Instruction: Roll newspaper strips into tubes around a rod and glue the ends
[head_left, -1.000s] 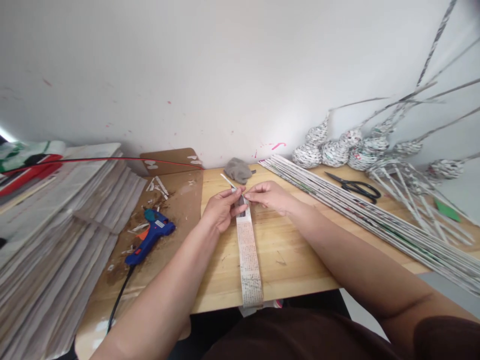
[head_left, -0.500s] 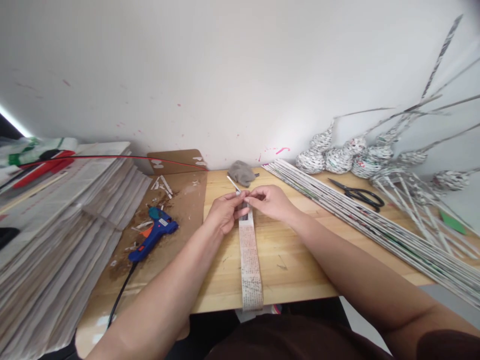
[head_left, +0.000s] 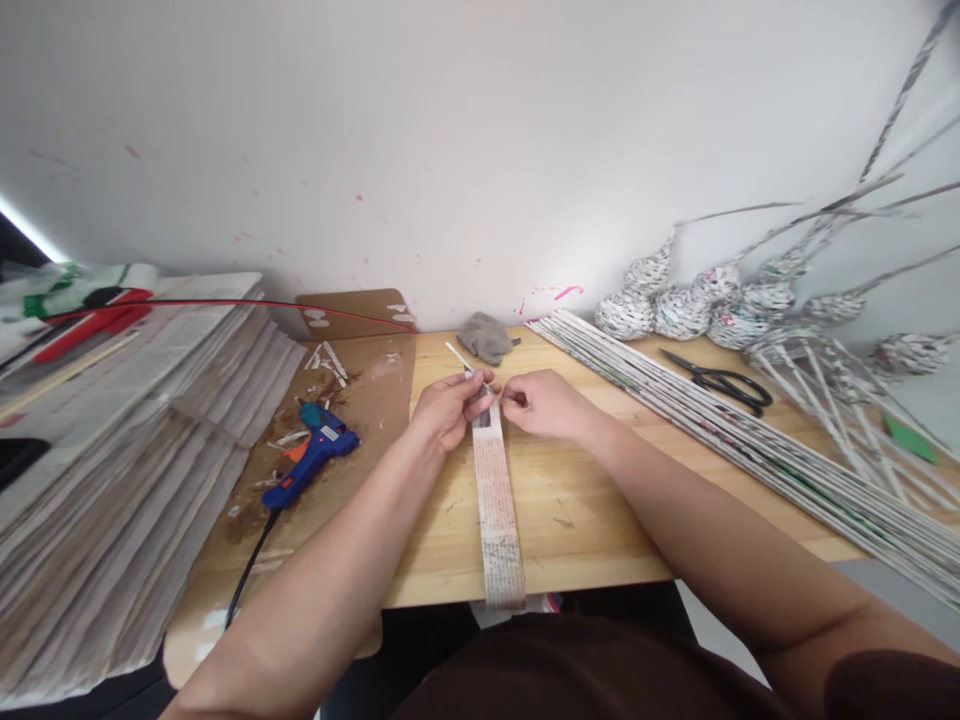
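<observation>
A long printed newspaper strip point(head_left: 498, 515) runs from the table's front edge up to my hands, its lower end hanging slightly over the edge. At its far end a thin white rolled tip sticks out up and to the left. My left hand point(head_left: 448, 408) pinches this far end between thumb and fingers. Just to the right, my right hand point(head_left: 541, 403) has its fingers curled together beside the strip; whatever may be between its fingertips is too small to make out.
Stacked newspaper strips point(head_left: 112, 480) and a blue glue gun point(head_left: 311, 460) on cardboard lie left. Behind my hands sits a grey cloth point(head_left: 485, 338). Rolled paper sticks point(head_left: 720, 430), black scissors point(head_left: 720, 382) and woven paper shapes point(head_left: 682, 312) are on the right.
My right hand has moved slightly right, off the strip's far end, and its fingers have curled in. The thin tip leans further left in my left hand. The view has shifted slightly.
</observation>
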